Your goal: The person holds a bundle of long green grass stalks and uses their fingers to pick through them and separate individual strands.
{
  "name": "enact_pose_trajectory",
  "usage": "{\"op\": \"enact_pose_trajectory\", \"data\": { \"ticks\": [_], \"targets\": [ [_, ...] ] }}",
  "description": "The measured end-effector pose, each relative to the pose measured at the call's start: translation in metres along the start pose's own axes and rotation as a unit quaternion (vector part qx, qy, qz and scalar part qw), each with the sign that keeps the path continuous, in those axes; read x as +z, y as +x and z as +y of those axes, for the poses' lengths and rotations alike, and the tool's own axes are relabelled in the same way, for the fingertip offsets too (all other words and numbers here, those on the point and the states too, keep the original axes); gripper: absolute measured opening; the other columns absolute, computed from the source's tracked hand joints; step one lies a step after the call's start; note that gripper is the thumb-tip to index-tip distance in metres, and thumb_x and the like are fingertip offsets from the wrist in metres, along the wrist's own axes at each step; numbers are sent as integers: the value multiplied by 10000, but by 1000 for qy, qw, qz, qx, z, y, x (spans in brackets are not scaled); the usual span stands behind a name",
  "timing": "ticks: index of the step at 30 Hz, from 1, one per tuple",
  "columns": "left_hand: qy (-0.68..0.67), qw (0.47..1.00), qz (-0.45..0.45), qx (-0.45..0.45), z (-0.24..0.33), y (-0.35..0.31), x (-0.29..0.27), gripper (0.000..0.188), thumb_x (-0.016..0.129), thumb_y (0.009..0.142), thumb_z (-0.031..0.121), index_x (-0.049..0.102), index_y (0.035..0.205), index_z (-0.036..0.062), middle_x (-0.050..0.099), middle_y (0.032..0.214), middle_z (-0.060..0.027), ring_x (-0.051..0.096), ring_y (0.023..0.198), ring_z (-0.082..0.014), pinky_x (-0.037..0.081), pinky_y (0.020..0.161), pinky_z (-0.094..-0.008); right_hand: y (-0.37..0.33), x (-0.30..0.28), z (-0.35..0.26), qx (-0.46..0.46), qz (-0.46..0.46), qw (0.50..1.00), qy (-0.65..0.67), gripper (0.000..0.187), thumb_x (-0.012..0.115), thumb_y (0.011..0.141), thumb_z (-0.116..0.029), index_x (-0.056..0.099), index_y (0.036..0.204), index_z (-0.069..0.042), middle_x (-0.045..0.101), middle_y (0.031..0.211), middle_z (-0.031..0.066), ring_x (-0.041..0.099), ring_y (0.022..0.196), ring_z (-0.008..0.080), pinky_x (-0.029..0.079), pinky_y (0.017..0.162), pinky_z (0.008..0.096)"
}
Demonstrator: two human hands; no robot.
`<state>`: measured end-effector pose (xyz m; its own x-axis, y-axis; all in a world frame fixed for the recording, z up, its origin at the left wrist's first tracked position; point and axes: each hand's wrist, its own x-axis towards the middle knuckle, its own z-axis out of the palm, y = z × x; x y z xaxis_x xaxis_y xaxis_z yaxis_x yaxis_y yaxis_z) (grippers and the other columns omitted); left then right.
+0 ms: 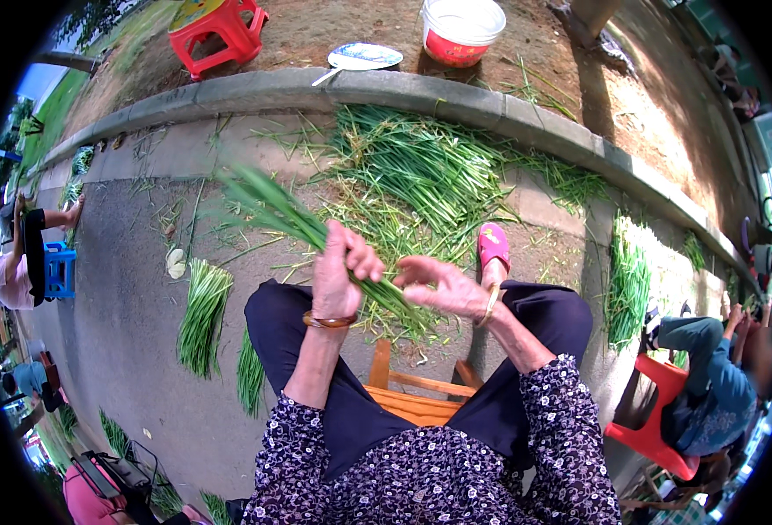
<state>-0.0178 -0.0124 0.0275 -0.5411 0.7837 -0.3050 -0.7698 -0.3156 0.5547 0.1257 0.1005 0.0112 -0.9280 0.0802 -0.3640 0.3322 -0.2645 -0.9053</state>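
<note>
A dark floral blouse (421,477) of thin, soft-looking cloth lies nearest, its sleeves running out to both forearms above dark, smooth trousers (285,319) and a varnished wooden stool (412,407). The left hand (342,271) is closed round a bunch of green stalks (303,220), held in the air between the knees, leaf tips slanting up and left, cut ends down and right. The right hand (443,289) is half open, fingers loosely bent, just beside those lower ends; whether its fingertips touch a stalk I cannot tell.

The bunch looks light and limber — probably springy near the base, floppier toward the blurred tips. The stalks seem smooth, so single ones may slip out of a loose grip, and hard squeezing would likely bruise them. The firmer part below the middle, where the left hand sits, looks the best place to hold.

On the rough grey pavement (132,262), a large heap of stalks (421,162) lies tangled with straw-coloured scraps against a smooth-faced stone kerb (272,92). A neater bundle (202,319) rests to the left — straight, flattish, pale at one end.
</note>
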Motion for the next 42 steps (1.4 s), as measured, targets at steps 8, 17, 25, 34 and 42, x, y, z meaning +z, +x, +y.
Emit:
{"op": "enact_pose_trajectory", "data": {
  "ticks": [8,17,25,34,42],
  "targets": [
    [89,978,-46,-181,-33,-14,12,341,455,861,369,379,688,85,331,509,23,362,420,-90,376,418,-253,-6,38,22,91,-96,978,158,266,623,769,-205,390,705,-92,405,508,-15,384,415,88,310,399,224],
    [122,973,-39,-190,-40,-13,15,375,471,848,395,378,661,84,334,490,28,359,397,-79,363,390,-237,-4,44,37,83,-47,987,127,275,608,768,-237,394,681,-89,397,469,-17,413,388,80,304,357,218],
    [107,978,14,-177,-41,-7,10,383,473,846,399,378,655,81,327,486,28,359,399,-82,354,388,-241,-8,50,49,57,82,990,100,326,660,724,-308,486,602,-61,463,490,-3,427,408,68,326,368,214],
    [95,989,5,-111,-28,0,9,334,483,845,379,398,711,85,354,544,31,392,439,-79,404,424,-247,-3,58,55,81,97,992,-18,258,591,756,-232,511,630,-22,413,498,-23,362,481,68,322,442,262],
    [129,991,-9,-36,-19,-2,20,354,456,851,399,401,717,76,334,535,33,345,425,-61,353,400,-220,2,59,74,42,73,996,-17,229,599,761,-212,541,665,-12,396,489,-15,358,480,79,333,451,280]
  ]
}}
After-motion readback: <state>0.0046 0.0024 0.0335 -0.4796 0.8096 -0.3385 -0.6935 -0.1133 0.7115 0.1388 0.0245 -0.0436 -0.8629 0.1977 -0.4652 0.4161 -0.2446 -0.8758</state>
